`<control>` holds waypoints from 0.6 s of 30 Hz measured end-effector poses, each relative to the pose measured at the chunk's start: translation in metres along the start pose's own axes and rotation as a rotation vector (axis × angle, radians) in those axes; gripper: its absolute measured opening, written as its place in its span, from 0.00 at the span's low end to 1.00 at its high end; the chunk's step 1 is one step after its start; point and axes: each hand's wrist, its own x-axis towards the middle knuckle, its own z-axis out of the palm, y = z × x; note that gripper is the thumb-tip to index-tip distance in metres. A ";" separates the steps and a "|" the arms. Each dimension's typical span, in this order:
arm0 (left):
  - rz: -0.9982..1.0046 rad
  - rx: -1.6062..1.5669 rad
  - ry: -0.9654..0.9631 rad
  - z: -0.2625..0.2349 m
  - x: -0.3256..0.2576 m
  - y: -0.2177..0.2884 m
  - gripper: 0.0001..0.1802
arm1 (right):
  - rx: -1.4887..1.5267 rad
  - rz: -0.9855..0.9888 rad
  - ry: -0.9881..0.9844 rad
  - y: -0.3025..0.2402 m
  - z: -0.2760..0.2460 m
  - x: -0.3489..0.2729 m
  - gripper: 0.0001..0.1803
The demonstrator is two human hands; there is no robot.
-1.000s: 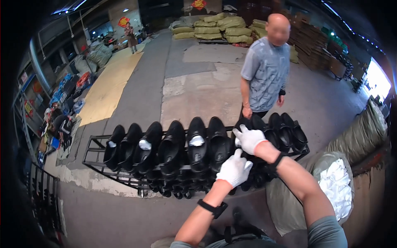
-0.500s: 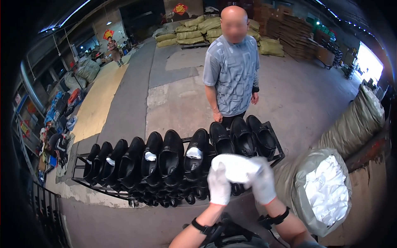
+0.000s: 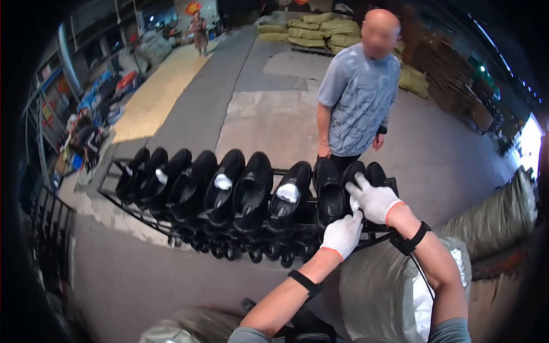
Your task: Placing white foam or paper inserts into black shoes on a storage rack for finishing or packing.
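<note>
A row of black slip-on shoes lies along a black metal rack point(image 3: 374, 236). At its right end, both white-gloved hands are on one black shoe point(image 3: 353, 170). My right hand point(image 3: 378, 201) has its fingers over the shoe's upper, with the thumb side at the opening. Close below, my left hand point(image 3: 342, 236) has its fingers closed at the heel end, on a white wad point(image 3: 354, 204). Most of that wad is hidden by the gloves. White stuffing point(image 3: 287, 193) shows inside several shoes farther left; the neighbouring shoe point(image 3: 330, 194) shows none.
Below my right arm stands a large sack point(image 3: 374, 280) of white wads, with another full sack point(image 3: 494, 208) beyond it. Across the rack stands a person point(image 3: 360, 97) in a grey shirt. More shoes point(image 3: 246, 243) fill the rack's lower level. Yellow sacks point(image 3: 320, 31) are piled farther back.
My hands have gone from holding the white wad up in front of the rack to a shoe at its right end. The wad is now at that shoe's opening. The view has turned.
</note>
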 end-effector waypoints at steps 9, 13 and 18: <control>-0.009 -0.045 0.004 -0.005 -0.004 -0.024 0.09 | 0.008 -0.071 0.159 0.011 0.040 0.031 0.40; 0.071 -0.038 0.008 0.007 -0.003 -0.018 0.10 | 0.044 -0.033 0.281 0.024 0.056 0.036 0.37; 0.093 -0.054 0.020 0.011 -0.001 -0.010 0.09 | 0.087 0.190 0.339 0.013 0.069 0.039 0.38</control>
